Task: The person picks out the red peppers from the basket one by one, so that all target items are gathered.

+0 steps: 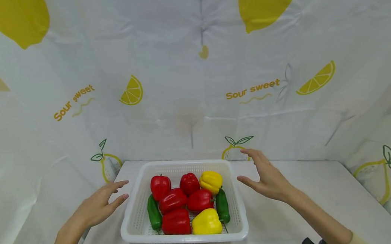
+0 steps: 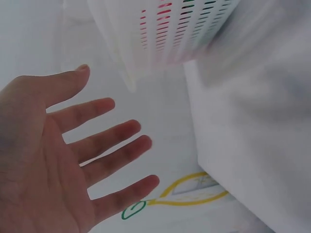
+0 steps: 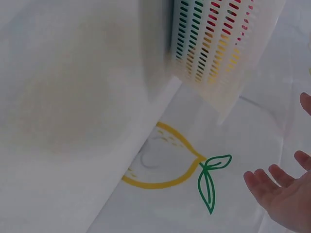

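Flanking basket (image 1: 134, 215): 2 hands, apart

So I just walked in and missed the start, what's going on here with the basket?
A person has both hands open on either side of a white basket on the table. The left hand and the right hand flank it without touching it. Inside lie five red peppers, two yellow peppers and two green peppers. Neither hand holds anything.

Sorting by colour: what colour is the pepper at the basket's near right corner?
Yellow pepper, in the white basket; clearest in the head view.
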A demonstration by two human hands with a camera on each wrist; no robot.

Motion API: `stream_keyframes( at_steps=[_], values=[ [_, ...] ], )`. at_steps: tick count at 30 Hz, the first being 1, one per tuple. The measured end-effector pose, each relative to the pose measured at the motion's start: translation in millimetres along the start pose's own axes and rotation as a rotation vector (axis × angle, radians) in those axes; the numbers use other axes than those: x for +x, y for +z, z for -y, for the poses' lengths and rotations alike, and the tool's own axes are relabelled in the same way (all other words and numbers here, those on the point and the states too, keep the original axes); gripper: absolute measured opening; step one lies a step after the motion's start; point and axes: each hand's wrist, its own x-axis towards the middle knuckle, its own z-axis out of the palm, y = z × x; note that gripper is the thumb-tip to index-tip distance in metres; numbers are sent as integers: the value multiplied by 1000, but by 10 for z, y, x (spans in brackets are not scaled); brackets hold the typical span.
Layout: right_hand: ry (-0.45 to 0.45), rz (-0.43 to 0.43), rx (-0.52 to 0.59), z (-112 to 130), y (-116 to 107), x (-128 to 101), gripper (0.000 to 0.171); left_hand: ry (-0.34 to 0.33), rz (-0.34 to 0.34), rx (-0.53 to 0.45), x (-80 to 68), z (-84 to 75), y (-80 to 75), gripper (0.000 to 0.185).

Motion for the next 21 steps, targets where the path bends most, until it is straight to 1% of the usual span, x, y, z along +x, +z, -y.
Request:
stream_keyframes(
  at_steps=[3, 6, 10, 12, 15, 18, 21],
  values=[
    [-3, 37, 46, 58, 22, 58, 81, -11, 66, -70, -23, -14, -7, 59],
    [-14, 76, 99, 110, 51, 133, 77, 13, 104, -122, -45, -18, -2, 60],
    [-26, 124, 186, 174, 109, 235, 74, 49, 120, -171, -93, -47, 18, 59],
    [-30, 144, 213, 200, 141, 269, 73, 54, 140, -196, -111, -66, 35, 59],
    [-36, 179, 223, 227, 189, 316, 70, 46, 168, -228, -128, -92, 65, 60],
    [-31, 218, 246, 243, 225, 361, 69, 43, 171, -253, -152, -105, 96, 61],
    [-24, 260, 275, 251, 252, 422, 69, 54, 163, -253, -189, -98, 126, 62]
  ],
)
